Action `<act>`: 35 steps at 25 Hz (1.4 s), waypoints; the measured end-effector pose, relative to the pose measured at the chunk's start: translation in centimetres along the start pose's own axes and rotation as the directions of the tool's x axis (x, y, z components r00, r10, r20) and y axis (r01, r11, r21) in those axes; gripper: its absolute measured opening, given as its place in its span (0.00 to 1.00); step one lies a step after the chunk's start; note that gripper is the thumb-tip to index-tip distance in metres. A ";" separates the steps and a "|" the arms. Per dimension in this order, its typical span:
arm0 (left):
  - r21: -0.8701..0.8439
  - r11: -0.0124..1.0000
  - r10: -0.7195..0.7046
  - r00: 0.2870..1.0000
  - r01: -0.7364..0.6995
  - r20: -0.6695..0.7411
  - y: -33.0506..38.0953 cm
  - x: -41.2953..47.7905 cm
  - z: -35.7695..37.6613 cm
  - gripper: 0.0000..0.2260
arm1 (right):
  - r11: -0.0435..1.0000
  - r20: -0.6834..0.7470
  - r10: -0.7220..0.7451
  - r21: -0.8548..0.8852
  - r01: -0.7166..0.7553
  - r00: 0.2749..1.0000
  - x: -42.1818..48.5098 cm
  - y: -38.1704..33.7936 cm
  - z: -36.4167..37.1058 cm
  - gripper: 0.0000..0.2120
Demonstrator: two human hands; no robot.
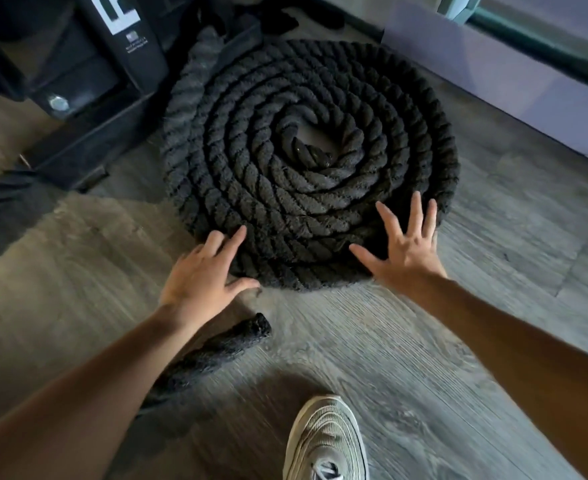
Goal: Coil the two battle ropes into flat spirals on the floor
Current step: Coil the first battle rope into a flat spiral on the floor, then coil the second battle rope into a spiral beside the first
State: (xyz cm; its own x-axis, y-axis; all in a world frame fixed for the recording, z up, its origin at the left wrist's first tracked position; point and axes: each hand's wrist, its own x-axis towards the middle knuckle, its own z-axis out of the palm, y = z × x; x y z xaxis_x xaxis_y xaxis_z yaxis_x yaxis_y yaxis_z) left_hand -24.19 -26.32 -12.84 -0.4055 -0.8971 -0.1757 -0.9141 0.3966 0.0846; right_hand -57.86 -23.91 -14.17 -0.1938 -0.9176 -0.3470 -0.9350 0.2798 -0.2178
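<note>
A thick black battle rope lies wound in a flat spiral on the grey wood floor, its capped end in the centre. Its outer strand runs up past the far left toward the black rack. My left hand rests with spread fingers against the spiral's near left edge. At the near right edge my right hand lies flat on the outer turns, fingers apart. Neither hand grips anything. The end of a second black rope lies loose on the floor under my left forearm.
A black rack base with a bolt stands at the back left. A pale purple panel runs along the back right. My grey sneaker is on the floor at the bottom centre.
</note>
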 end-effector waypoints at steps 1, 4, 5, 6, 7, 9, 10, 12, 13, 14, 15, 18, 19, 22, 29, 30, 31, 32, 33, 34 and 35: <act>0.031 1.000 0.005 0.999 -0.004 -0.041 1.5 0.6 0.2 0.45 | 1.000 0.009 -0.002 -0.029 0.002 1.000 1.1 1.3 -1.1 0.46; 0.020 0.997 -0.067 0.996 0.068 -0.066 6.5 2.8 0.1 0.46 | 0.986 0.055 0.058 -0.159 -0.048 0.997 3.8 4.8 -4.3 0.44; 0.007 0.995 -0.096 0.994 0.096 -0.050 8.1 3.5 -0.2 0.46 | 0.983 0.055 0.105 -0.159 -0.095 0.993 3.9 5.1 -4.6 0.42; 0.000 0.993 -0.118 0.992 0.118 -0.035 9.4 4.1 -0.3 0.45 | 0.983 0.042 0.154 -0.107 -0.148 0.987 3.7 4.9 -4.2 0.39; 0.002 0.991 -0.135 0.990 0.135 -0.025 10.3 4.4 -0.3 0.45 | 0.979 0.025 0.202 -0.022 -0.202 0.979 3.2 4.3 -3.3 0.37; -0.001 0.986 -0.169 0.985 0.170 0.012 11.2 4.7 -0.2 0.44 | 0.957 0.019 0.265 0.116 -0.265 0.964 2.6 2.1 -1.6 0.39; -0.019 0.984 -0.177 0.983 0.178 0.039 11.4 4.6 -0.1 0.44 | 0.948 0.022 0.282 0.144 -0.282 0.959 2.6 1.2 -1.1 0.42; -0.111 0.978 -0.164 0.980 0.177 0.117 11.3 4.5 -0.8 0.43 | 0.938 0.023 0.323 0.124 -0.323 0.946 3.2 0.3 -1.2 0.45; -0.176 0.971 -0.136 0.977 0.164 0.164 10.7 4.6 -1.6 0.42 | 0.935 0.026 0.343 0.084 -0.344 0.939 3.5 0.2 -1.4 0.45; -0.239 0.961 -0.086 0.975 0.136 0.206 9.7 4.6 -2.6 0.40 | 0.930 0.030 0.363 0.042 -0.364 0.931 3.8 0.2 -1.7 0.45; -0.277 0.957 -0.018 0.970 0.087 0.244 8.4 4.4 -3.8 0.36 | 0.926 0.032 0.376 0.012 -0.377 0.926 3.8 0.1 -1.9 0.44; -0.162 0.981 0.159 0.915 -0.105 0.370 3.6 1.7 -7.4 0.26 | 0.976 -0.069 0.215 0.064 -0.211 0.974 1.3 -2.6 -2.0 0.37; -0.086 0.985 0.172 0.890 -0.150 0.423 1.6 0.0 -8.4 0.24 | 0.994 -0.155 0.068 0.095 -0.053 0.986 -0.2 -4.5 -1.5 0.34; 0.096 0.981 0.085 0.823 -0.167 0.561 -3.1 -5.3 -10.8 0.21 | 0.893 -0.072 -0.430 0.117 0.435 0.900 -5.3 -11.2 0.8 0.34; 0.053 0.983 -0.177 0.826 0.177 0.535 -9.1 -18.7 -6.3 0.21 | 0.334 0.214 -0.907 -0.160 0.929 0.363 -8.6 -19.0 7.7 0.26; 0.029 0.972 -0.213 0.825 0.232 0.524 -9.5 -20.6 -4.4 0.21 | 0.335 0.219 -0.905 -0.156 0.929 0.363 -8.1 -19.2 7.6 0.26; 0.003 0.957 -0.252 0.823 0.291 0.510 -10.0 -22.2 -2.7 0.21 | 0.327 0.239 -0.901 -0.170 0.930 0.361 -7.5 -19.4 7.2 0.27; -0.027 0.937 -0.290 0.815 0.350 0.502 -10.4 -23.5 -1.3 0.22 | 0.319 0.242 -0.900 -0.199 0.926 0.362 -7.1 -19.7 6.6 0.28; -0.053 0.922 -0.312 0.815 0.385 0.488 -10.6 -24.3 -0.3 0.23 | 0.322 0.210 -0.903 -0.244 0.915 0.374 -6.9 -20.2 6.1 0.28; -0.055 0.919 -0.326 0.830 0.391 0.452 -10.6 -24.9 0.3 0.25 | 0.347 0.154 -0.905 -0.272 0.897 0.397 -7.0 -20.8 5.7 0.26; -0.043 0.921 -0.341 0.854 0.387 0.393 -10.5 -25.3 0.9 0.25 | 0.429 0.062 -0.885 -0.280 0.859 0.462 -7.9 -21.8 5.3 0.23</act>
State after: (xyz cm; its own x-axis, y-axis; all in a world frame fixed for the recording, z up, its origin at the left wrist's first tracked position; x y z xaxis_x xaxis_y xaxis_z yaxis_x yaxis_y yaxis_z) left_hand -4.35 -7.60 -10.15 -0.0375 -0.8245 -0.5646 -0.9986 0.0100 0.0517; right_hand -34.41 -21.26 -11.50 0.7561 -0.6540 -0.0241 -0.6506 -0.7472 -0.1356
